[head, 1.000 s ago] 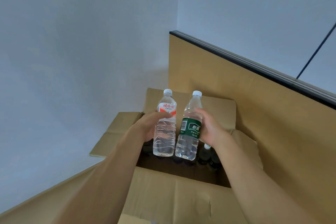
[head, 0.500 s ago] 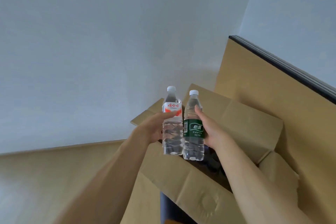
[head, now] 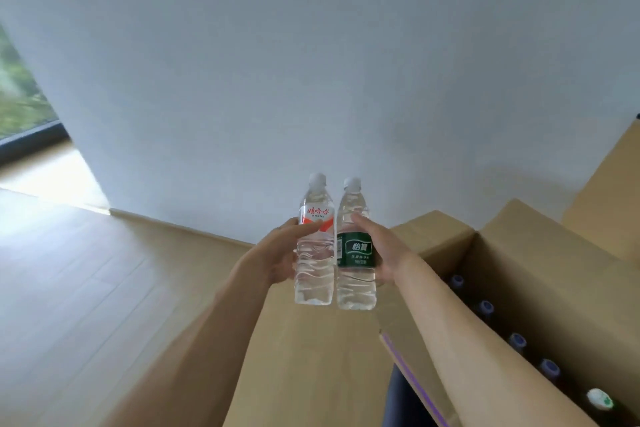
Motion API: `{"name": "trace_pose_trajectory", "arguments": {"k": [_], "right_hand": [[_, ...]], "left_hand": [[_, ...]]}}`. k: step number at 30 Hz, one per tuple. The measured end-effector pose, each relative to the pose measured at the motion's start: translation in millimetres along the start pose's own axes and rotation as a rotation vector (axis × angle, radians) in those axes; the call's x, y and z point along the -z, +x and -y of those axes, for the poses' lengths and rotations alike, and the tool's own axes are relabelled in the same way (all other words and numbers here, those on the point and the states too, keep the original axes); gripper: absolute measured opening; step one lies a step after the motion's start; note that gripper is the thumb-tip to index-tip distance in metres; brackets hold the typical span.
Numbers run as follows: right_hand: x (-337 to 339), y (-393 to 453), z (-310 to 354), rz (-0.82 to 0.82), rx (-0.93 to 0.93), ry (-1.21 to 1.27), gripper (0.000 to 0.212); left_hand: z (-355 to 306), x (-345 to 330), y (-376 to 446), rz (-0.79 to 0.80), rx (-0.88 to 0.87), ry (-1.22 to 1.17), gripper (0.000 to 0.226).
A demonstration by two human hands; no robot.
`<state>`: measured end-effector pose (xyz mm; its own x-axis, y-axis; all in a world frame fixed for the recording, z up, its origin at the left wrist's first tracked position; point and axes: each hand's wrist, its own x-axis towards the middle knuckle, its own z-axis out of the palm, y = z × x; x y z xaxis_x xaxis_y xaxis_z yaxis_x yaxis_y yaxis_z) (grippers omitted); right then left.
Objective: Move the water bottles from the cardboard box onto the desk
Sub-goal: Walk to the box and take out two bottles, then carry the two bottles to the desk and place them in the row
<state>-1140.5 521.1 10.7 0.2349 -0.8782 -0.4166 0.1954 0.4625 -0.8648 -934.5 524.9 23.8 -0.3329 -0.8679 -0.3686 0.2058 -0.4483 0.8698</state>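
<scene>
My left hand point(head: 277, 253) grips a clear water bottle with a red-and-white label point(head: 314, 253), held upright. Pressed against its right side is a second clear bottle with a dark green label point(head: 356, 253), upright in my right hand point(head: 384, 253). Both bottles hang in the air to the left of the open cardboard box point(head: 540, 274). Inside the box, along my right forearm, several more bottles point(head: 516, 341) show only their purple or white caps. No desk is in view.
A white wall point(head: 311, 80) fills the upper view, with a light wooden floor point(head: 86, 288) at the left. A window point(head: 17, 97) shows at the far left edge. A wooden panel point(head: 616, 191) stands behind the box at the right.
The view has swung left. Both bottles, still in my hands, have moved from above the box opening to beyond its left side, and more floor and a window have appeared.
</scene>
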Motion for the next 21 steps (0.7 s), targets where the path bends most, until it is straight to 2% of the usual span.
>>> {"name": "trace_pose_trajectory", "arguments": {"k": [6,9,15,21], "right_hand": [[-126.8,46.1,-17.5,0.214,-0.027,-0.032,0.041],[-188.3,66.9,-30.3,0.306,-0.046,-0.083,0.045],[-307.8,99.0,-62.7,0.488,-0.059,-0.205,0.052],[-410.5,111.5,-97.0,0.651,-0.126,-0.259,0.044]], "left_hand": [[-18.3,114.5,-53.2,-0.095,-0.07,-0.06,0.065],[-22.1,169.4,-88.8,-0.205,-0.117,-0.091,0.07],[-19.3,269.5,-163.0,-0.33,-0.179,-0.223,0.053],[-8.9,336.4,-230.2,-0.567,-0.252,-0.341,0.077]]}}
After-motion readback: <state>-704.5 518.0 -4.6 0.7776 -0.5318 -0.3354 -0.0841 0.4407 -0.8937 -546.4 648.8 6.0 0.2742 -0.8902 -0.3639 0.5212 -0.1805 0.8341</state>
